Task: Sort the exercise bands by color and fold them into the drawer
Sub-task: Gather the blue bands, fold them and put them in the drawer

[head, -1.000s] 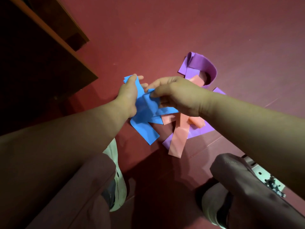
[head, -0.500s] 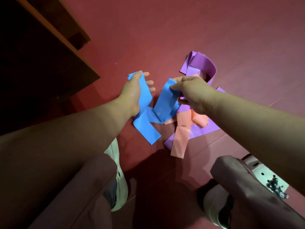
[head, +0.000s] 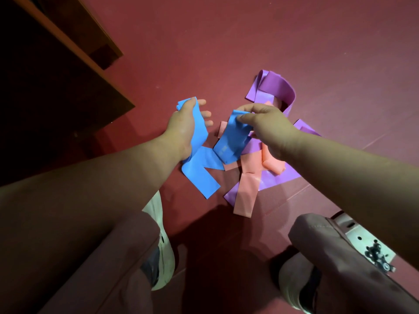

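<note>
**Change of state.** One second ago both hands met at a single point on the blue band. We now have them drawn apart, with the band opened out between them.

**Hands.**
- The left hand clamps one end of the blue band between thumb and palm, and its fingers spread loosely past the band's far edge.
- The right hand pinches the other end between thumb and forefinger and holds it raised.

**Location of the bands.** The blue band's middle sags to the floor, and a folded tail lies on the near side, between the hands. The purple band and pink band lie crossed in a pile to the right, partly under the right hand.

**Meaning for the task.** We judge that blue is now separated from the pile and ready for folding. Purple and pink remain unsorted. A dark wooden unit stands at far left, and we cannot tell whether it contains the drawer.
</note>
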Demonstrator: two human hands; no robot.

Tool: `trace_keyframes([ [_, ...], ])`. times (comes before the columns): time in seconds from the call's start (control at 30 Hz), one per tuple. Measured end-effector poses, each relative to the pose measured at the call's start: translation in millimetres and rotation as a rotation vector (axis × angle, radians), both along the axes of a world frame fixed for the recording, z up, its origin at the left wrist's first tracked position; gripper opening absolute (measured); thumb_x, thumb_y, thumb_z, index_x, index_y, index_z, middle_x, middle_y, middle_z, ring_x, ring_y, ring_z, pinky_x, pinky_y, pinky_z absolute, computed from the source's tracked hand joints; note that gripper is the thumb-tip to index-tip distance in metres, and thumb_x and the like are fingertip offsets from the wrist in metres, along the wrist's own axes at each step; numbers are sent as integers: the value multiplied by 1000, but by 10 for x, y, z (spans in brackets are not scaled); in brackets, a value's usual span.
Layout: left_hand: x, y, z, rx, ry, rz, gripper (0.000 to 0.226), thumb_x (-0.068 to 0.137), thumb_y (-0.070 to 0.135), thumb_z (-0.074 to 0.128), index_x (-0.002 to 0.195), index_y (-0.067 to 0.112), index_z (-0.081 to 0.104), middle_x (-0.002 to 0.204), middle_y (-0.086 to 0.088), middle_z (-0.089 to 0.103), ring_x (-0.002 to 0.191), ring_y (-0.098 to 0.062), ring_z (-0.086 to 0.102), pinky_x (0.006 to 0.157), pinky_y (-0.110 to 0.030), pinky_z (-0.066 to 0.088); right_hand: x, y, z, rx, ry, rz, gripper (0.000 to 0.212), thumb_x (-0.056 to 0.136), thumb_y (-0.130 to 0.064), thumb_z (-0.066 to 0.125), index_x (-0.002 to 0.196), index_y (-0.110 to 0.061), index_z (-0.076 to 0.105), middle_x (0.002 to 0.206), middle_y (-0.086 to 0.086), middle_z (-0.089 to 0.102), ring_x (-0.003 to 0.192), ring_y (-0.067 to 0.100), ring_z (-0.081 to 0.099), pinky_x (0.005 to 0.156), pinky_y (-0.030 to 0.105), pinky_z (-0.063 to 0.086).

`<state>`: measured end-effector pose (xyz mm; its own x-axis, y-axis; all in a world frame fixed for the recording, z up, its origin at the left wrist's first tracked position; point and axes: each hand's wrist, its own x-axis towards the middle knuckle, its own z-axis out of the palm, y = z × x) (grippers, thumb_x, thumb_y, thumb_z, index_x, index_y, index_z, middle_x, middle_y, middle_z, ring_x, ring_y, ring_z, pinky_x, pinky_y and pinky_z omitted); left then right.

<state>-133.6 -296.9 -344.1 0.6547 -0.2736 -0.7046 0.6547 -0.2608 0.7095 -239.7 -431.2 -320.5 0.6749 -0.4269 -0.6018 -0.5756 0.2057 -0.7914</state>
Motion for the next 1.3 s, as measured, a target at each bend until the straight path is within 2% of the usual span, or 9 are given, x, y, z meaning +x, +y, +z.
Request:
trace_keyframes([
  [0.2,-30,-32,20,-54,-19,-31,30,101,34,39,93,22,65,85,-3,62,69,-19,59,72,-34,48,-41,115,103,80,-97,455,19,90,0,61,88,-18,69,86,2,67,76,10,62,68,23,52],
  [0.27,-46,-39,39,-84,-7,-61,30,101,33,39,95,19,64,85,-4,62,69,-20,59,69,-32,51,-39,169,116,37,-110,525,18,89,-3,65,90,-19,73,94,4,71,87,12,64,83,27,54],
  [0.47,-118,-51,114,-201,186,-167,30,97,31,39,93,17,65,73,-5,68,64,-21,66,65,-29,54,3,239,78,13,-153,354,17,81,-3,74,93,-15,69,89,21,67,82,30,67,84,38,56],
  [0.6,-161,-55,139,-274,297,-153,34,95,33,37,98,14,65,84,-7,69,73,-24,66,75,-33,51,28,242,74,-3,-143,195,20,79,-3,77,78,-16,62,73,10,61,77,22,60,80,41,56],
  [0.73,-210,-37,129,-248,358,-181,47,94,41,35,103,9,68,95,-12,67,85,-28,63,90,-39,45,49,231,28,-38,-138,88,20,79,-7,78,73,-16,61,56,-7,58,62,12,59,61,27,53],
  [0.9,-254,-58,104,-216,380,-200,55,94,52,32,107,11,66,102,-15,63,97,-31,57,96,-43,41,65,232,-23,-6,-116,-6,21,79,-7,78,72,-15,60,61,-2,61,53,6,59,50,20,48],
  [1.07,-288,-104,92,-272,429,-231,78,89,70,33,128,8,60,120,-21,58,111,-35,54,109,-54,34,87,230,-97,68,-36,-154,22,76,-14,81,71,-17,60,65,-1,64,55,11,58,50,21,44],
  [1.17,-297,-108,116,-267,434,-262,68,90,67,40,119,9,61,122,-20,54,112,-34,52,109,-54,33,116,227,-143,113,11,-231,35,69,-18,84,66,-21,50,66,1,57,60,16,52,56,26,41],
  [1.3,-291,-98,97,-243,402,-216,58,97,55,39,129,11,58,125,-19,59,112,-35,57,104,-53,43,129,234,-132,209,-2,-239,47,75,-13,81,58,-21,39,57,-3,54,55,13,53,50,23,40],
])
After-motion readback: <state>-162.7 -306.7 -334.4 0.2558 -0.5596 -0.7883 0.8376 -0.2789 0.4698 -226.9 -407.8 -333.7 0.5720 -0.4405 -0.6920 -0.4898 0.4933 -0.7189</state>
